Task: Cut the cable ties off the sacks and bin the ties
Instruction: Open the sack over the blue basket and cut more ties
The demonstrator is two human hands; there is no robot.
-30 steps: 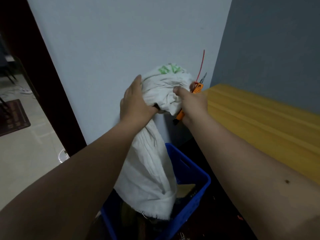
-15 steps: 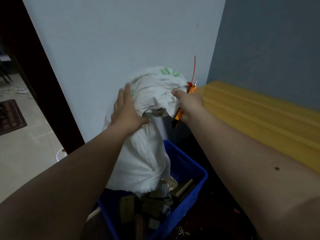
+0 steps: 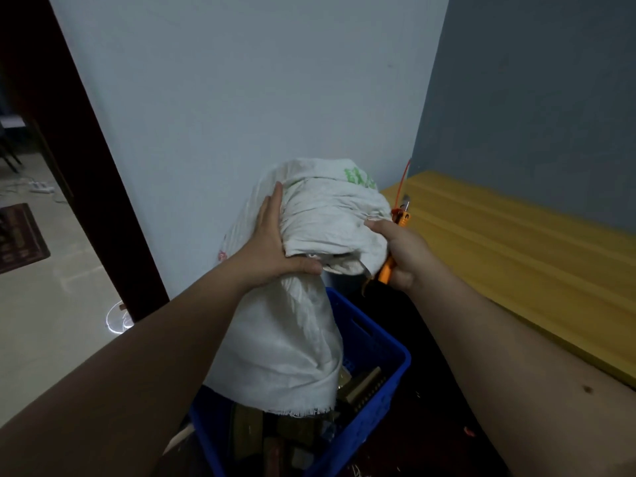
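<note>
Sack: a white woven sack [image 3: 309,256] was held upended over a blue crate [image 3: 375,356], its open mouth hanging down inside
Left hand: the left hand [image 3: 275,242] pressed the bundled upper part, fingers straight
Right hand: the right hand [image 3: 401,249] gripped orange-handled cutters [image 3: 389,266] against the sack
Tie: a red cable tie [image 3: 402,182] stuck up beside the cutters
Setting: a yellow wooden tabletop [image 3: 516,242] lay to the right
</note>
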